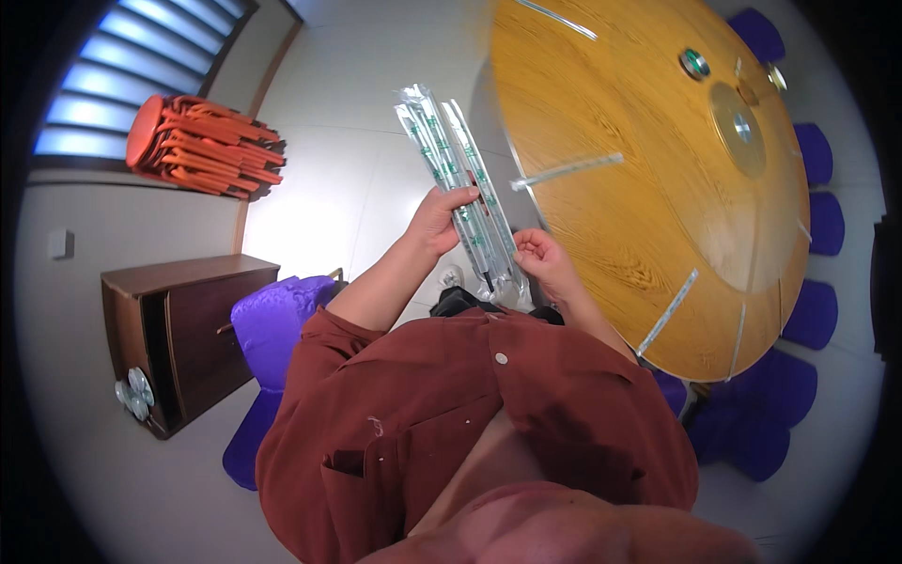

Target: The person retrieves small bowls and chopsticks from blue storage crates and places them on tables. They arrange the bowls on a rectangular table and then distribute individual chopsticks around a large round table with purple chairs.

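Observation:
My left hand (438, 220) grips a bundle of long, narrow clear plastic packets with green print (431, 144), its thumb lying across them. Beside these, angled slightly apart at the top, is another long packet (473, 151) of the same kind. The fingers of my right hand (539, 255) are curled at this packet's lower right edge. Whether they pinch it cannot be made out. Similar packets lie spaced along the edge of the round wooden table (585, 204): one near my hands (567, 171), with its end past the rim, one lower right (667, 311) and one at the top (557, 17).
Purple-covered chairs (810, 315) surround the table's far side. On the table stand a round turntable (736, 144) and a small round container (694, 63). To the left are stacked orange stools (211, 144), a brown wooden cabinet (204, 338) and a purple-covered chair (278, 331).

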Tool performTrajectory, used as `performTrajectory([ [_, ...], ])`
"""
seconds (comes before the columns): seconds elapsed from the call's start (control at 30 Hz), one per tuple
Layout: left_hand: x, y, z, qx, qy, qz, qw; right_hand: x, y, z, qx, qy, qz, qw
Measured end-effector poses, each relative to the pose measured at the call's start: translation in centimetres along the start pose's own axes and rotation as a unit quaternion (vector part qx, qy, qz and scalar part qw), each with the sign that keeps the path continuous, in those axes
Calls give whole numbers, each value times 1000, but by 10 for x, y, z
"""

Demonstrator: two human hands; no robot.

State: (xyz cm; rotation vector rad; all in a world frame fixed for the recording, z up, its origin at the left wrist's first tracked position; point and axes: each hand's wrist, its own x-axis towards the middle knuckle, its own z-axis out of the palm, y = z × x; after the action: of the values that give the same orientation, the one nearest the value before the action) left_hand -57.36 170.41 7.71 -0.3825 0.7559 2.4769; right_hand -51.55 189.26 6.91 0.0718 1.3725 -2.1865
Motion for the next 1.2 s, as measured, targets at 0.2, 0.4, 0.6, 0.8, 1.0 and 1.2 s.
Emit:
performTrajectory([
  [0.2,-46,84,-54,-26,67,125,990,64,-22,94,-72,-50,52,995],
  [0.4,-48,134,-108,-87,171,164,968,131,7,115,-228,-93,16,969],
  [0.6,-28,206,-168,-96,249,175,948,218,11,146,-295,-136,65,943],
  [0.8,-12,334,-223,38,257,266,928,334,-13,196,-394,-255,-12,883],
  [1.0,14,427,-195,122,218,299,921,435,-45,235,-382,-338,6,860],
  [1.2,56,468,-182,443,171,273,837,511,-70,227,-367,-315,-3,875],
])
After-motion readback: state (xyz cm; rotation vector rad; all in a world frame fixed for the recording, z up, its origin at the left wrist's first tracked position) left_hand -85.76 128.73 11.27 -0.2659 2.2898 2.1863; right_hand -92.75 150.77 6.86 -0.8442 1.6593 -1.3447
